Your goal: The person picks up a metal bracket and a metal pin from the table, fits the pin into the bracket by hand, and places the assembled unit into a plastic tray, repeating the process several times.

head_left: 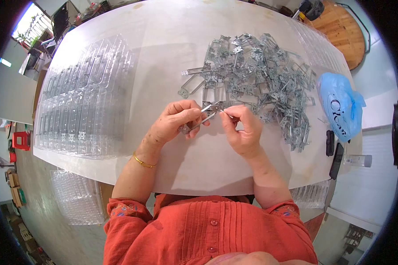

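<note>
My left hand (177,120) is closed around a thin metal bracket (200,123), a narrow frame with long side bars. The bracket's far end points toward my right hand (243,130). Thumb and forefinger of that hand pinch at this end; whether they grip the bracket itself or a small part on it is too fine to make out. Just beyond both hands lies a big heap of similar metal brackets (256,75), tangled together, its nearest pieces close to my fingertips.
Clear plastic trays (82,101) holding rows of brackets lie at the left of the white table (163,168). On the right are a blue plastic bag (340,106), a dark phone-like object (336,160) and a small black case (330,142). More clear trays (320,48) sit at the far right.
</note>
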`<state>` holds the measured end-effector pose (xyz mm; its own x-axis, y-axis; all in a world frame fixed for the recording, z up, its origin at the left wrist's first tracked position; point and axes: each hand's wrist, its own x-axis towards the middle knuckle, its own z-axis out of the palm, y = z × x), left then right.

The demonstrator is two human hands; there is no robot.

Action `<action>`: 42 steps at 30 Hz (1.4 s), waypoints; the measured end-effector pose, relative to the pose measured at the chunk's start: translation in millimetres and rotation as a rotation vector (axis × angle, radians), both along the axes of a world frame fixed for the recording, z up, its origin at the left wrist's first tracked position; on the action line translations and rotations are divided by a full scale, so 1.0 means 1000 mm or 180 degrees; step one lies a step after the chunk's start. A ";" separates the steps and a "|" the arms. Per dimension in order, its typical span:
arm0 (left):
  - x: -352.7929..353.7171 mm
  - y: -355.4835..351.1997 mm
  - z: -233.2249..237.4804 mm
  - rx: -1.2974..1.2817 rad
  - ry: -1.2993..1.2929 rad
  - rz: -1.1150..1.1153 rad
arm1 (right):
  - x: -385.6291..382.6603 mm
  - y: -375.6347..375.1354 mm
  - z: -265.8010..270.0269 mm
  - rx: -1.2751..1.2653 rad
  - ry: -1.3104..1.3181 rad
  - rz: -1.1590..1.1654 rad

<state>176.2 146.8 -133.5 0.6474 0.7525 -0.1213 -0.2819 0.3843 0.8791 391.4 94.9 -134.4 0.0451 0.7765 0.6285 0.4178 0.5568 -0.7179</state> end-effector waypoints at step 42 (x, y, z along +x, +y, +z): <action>0.001 0.001 -0.002 0.0252 -0.0628 -0.0084 | -0.003 -0.003 -0.010 -0.2586 0.3015 0.1242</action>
<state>177.1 147.4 -135.4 0.6724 0.7370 0.0686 -0.4423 0.3258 0.8356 388.4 92.3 -144.6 -0.1041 0.9792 -0.1744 -0.5215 -0.2031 -0.8287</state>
